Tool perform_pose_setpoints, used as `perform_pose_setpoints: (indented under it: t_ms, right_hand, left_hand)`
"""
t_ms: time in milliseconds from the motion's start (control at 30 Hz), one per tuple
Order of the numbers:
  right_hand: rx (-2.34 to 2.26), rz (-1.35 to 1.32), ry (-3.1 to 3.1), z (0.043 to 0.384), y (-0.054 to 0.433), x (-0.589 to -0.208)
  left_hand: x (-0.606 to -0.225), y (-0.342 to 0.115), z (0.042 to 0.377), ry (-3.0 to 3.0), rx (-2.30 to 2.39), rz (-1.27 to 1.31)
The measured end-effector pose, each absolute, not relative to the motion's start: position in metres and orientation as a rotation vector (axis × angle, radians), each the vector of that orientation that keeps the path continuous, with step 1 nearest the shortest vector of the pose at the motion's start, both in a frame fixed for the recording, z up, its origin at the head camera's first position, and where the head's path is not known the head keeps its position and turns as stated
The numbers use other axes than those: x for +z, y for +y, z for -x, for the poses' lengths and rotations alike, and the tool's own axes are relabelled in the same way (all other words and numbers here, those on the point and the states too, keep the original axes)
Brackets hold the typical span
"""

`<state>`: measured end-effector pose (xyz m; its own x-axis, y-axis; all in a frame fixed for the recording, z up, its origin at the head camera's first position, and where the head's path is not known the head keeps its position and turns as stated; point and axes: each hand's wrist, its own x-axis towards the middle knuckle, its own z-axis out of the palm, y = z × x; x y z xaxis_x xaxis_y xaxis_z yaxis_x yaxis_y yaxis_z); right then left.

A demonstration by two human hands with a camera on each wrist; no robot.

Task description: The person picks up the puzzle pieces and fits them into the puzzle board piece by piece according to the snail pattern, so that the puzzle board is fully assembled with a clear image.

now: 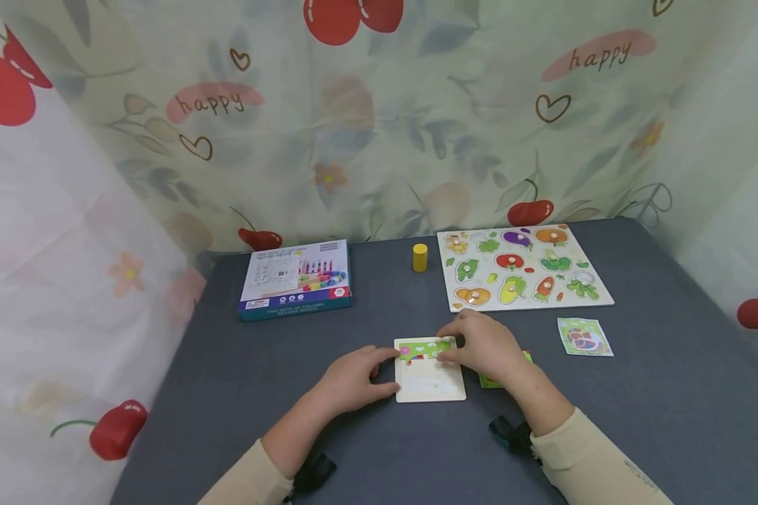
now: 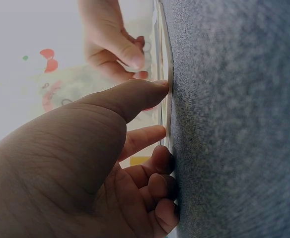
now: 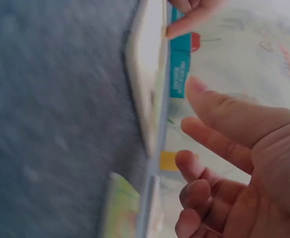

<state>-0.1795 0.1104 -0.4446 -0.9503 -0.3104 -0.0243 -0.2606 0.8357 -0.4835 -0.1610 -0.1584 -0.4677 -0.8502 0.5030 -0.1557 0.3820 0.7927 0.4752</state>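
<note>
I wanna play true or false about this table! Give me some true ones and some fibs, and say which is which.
1. The left hand touches the board. True.

2. The yellow block stands on top of the box. False: the yellow block stands on the table, between the box and the puzzle.

3. The puzzle is bigger than the board. True.

4. The right hand is holding the yellow block. False: the right hand is at the board, and the block is apart from it.

5. The card with the pink picture lies on the puzzle. False: the card lies on the table, apart from the puzzle.
</note>
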Motion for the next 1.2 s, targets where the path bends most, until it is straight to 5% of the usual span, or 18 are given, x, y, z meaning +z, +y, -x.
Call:
perform_pose_setpoints:
  t_ms: [633, 1200]
  right_hand:
    - [-0.845, 0.499, 2.893, 0.174, 0.142, -0.401]
    - [-0.918, 0.372, 2.654, 0.189, 0.176, -0.410]
  left_hand:
    - [-0.466, -0.157, 0.160, 2.708, 0.636, -0.663]
    - [-0.466, -0.159, 0.160, 2.699, 0.654, -0.674]
